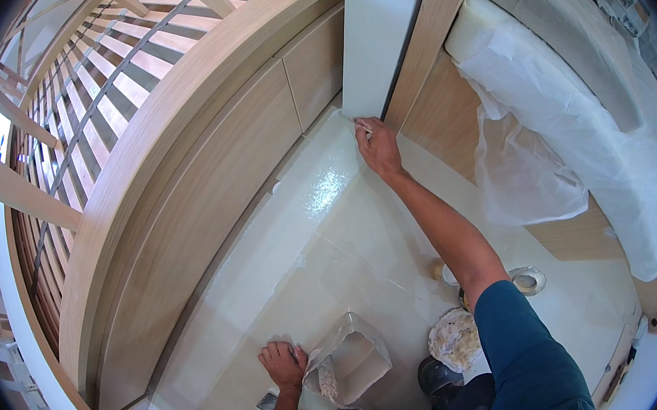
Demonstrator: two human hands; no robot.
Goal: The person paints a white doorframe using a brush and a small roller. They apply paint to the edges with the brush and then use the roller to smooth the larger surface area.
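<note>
My right hand [379,148] reaches far forward, its fingers closed round a slim pale tool [366,128]. The tool's tip is at the floor corner, where the drawer front meets a white upright panel [384,31]; its working end is too small to make out. Beneath and beside it, the pale floor [269,247] carries a wet, glossy coating along the bed base. My left hand [283,365] leans on the floor with its fingers bent and a little apart. Just right of it stands an open square tub [374,375] with a coated roller [327,379] inside.
A wooden bed frame with slats [105,100] and drawer fronts [204,166] bounds the left side. Plastic-wrapped cushions [567,112] lean at the right. Near my shoes are a crumpled whitish rag [452,341], a tape roll [528,281] and a flat grey blade [268,403].
</note>
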